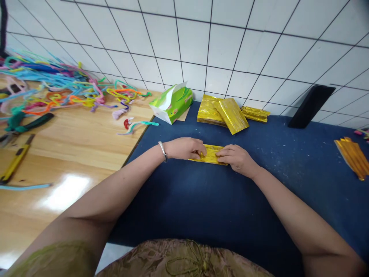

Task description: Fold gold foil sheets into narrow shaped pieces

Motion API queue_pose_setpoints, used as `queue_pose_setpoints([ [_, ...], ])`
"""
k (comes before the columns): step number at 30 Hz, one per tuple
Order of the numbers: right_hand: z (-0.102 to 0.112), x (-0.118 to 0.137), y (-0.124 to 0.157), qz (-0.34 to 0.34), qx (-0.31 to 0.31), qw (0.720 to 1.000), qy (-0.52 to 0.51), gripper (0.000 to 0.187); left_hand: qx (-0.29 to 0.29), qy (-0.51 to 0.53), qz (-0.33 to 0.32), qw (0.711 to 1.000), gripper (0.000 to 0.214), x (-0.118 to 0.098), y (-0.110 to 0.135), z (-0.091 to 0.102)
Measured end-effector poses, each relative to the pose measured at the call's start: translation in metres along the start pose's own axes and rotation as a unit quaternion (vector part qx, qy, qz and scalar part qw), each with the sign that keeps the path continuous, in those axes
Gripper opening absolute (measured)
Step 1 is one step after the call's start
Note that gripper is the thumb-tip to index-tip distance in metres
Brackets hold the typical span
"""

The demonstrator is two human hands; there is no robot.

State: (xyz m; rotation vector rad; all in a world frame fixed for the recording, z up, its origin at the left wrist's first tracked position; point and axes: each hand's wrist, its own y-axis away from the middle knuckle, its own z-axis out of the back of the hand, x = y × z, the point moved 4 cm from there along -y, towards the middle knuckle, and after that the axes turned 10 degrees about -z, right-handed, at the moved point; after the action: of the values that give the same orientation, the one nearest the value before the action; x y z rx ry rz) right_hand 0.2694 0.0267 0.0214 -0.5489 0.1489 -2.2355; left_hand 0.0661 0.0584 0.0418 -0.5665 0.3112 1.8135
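– Two hands on one gold sheet (211, 154). How do they hold it?

– I begin from the left. Far to the left of the left hand (186, 148) lie the pipe cleaners (57, 88), well apart from the work. The left hand is half closed, with the fingers bent down and the tips pressing the left end of the sheet onto the blue counter (201, 200). The sheet lies flat between both hands. The right hand (235, 157) is half closed in the same way, its fingertips on the right end. Whether a thumb is under the edge, I cannot tell.

– It looks like a fold. How to make it well?

– I think the edges must meet exactly before pressing. Then the tips should slide from the middle outward, so the foil does not wrinkle. Light pressure is better, because such foil probably marks easily. The stack of gold sheets (221, 111) is just behind the hands, and the folded strips (353, 156) are well to the right of the right hand.
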Motion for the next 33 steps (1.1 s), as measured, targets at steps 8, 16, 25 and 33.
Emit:
queue_pose_setpoints([
  [8, 0.004, 0.01, 0.001, 0.019, -0.003, 0.999, 0.032, 0.025, -0.004, 0.021, -0.016, 1.0, 0.021, -0.001, 0.001, -0.006],
  [16, 0.005, 0.021, -0.001, 0.023, 0.0, 0.998, 0.052, 0.019, -0.114, -0.084, 0.062, 0.988, 0.031, -0.001, 0.007, -0.022],
  [25, 0.003, 0.025, 0.001, 0.018, -0.009, 0.999, 0.036, 0.018, -0.05, -0.233, 0.055, 0.97, 0.037, -0.017, 0.013, -0.04],
  [33, -0.01, 0.025, -0.003, -0.085, -0.046, 0.992, 0.085, 0.032, -0.087, -0.207, 0.053, 0.973, 0.041, -0.022, 0.01, -0.043],
])
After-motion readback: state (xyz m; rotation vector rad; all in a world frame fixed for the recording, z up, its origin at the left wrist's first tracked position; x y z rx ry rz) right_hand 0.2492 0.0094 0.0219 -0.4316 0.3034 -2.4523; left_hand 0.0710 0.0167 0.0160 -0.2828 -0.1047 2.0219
